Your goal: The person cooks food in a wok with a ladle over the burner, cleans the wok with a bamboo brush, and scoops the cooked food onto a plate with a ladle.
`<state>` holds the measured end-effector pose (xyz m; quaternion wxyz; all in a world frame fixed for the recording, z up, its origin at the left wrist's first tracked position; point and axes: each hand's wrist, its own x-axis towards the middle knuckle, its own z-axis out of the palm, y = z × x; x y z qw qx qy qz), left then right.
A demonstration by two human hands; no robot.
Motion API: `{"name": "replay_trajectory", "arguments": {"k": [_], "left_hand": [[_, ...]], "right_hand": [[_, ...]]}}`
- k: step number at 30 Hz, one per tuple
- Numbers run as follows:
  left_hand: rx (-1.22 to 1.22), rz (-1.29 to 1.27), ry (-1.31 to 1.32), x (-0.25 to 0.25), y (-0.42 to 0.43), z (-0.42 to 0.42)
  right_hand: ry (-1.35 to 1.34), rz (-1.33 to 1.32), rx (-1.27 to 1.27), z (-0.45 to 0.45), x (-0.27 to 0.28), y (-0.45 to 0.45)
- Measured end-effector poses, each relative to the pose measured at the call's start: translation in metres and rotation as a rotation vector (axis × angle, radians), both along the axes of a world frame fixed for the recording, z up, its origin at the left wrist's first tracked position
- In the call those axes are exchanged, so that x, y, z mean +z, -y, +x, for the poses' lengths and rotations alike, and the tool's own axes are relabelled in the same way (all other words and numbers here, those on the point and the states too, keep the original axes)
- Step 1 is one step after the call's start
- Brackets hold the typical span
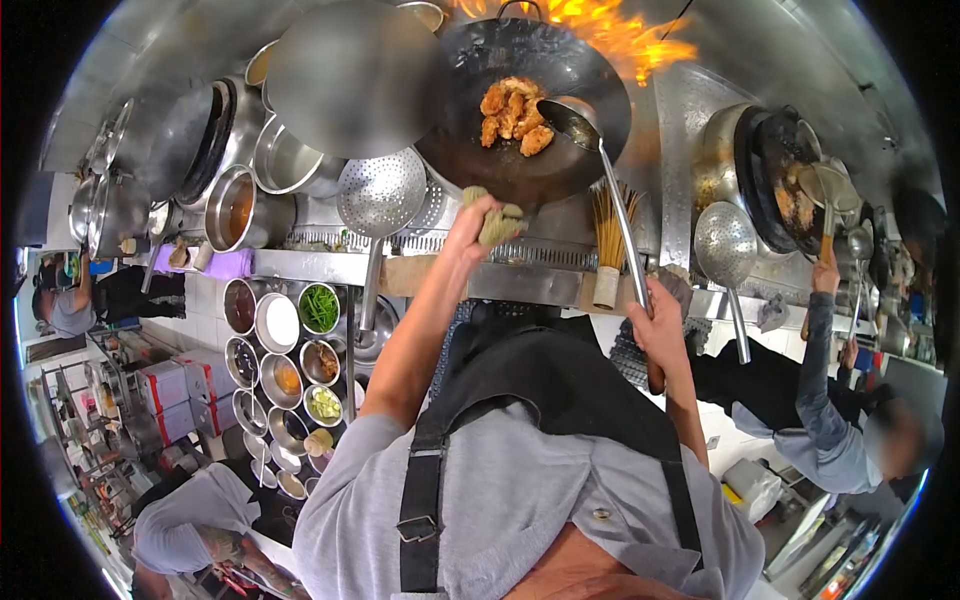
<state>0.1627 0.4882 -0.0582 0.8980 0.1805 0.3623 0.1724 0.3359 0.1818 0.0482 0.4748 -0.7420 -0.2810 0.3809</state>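
Note:
Browned, fried-looking pieces (512, 112) lie in the middle of a black wok (585, 65), which tilts at the top of the head view. My left hand (470, 232) is closed around a folded greenish cloth (498, 218) at the wok's near rim; whether it grips a handle beneath cannot be made out. In my right hand (657, 318) is the long handle of a metal ladle (620, 200). The ladle's bowl is inside the wok, right beside the food.
Flames (620, 30) rise behind the wok. A bamboo brush (610, 240) stands to its right. Perforated skimmers (382, 190) and pots (232, 210) line the left side, above bowls of ingredients (320, 308). At right, a co-worker (825, 400) works another wok (785, 170).

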Motion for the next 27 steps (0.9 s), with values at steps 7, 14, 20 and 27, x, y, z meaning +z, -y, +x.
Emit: {"name": "replay_trajectory", "arguments": {"k": [7, 14, 20, 27], "left_hand": [[0.081, 0.049, -0.121, 0.006, 0.065, -0.071], [0.045, 0.064, -0.119, 0.002, 0.069, -0.087], [-0.014, 0.079, -0.111, -0.006, 0.068, -0.089], [0.009, 0.093, -0.094, 0.000, 0.069, -0.085]], "right_hand": [[-0.185, -0.103, -0.008, -0.009, 0.031, 0.016], [-0.159, -0.192, 0.157, -0.032, 0.048, 0.007], [0.085, -0.108, 0.147, -0.036, 0.032, 0.007], [0.146, -0.153, 0.137, -0.031, 0.043, 0.022]]}}
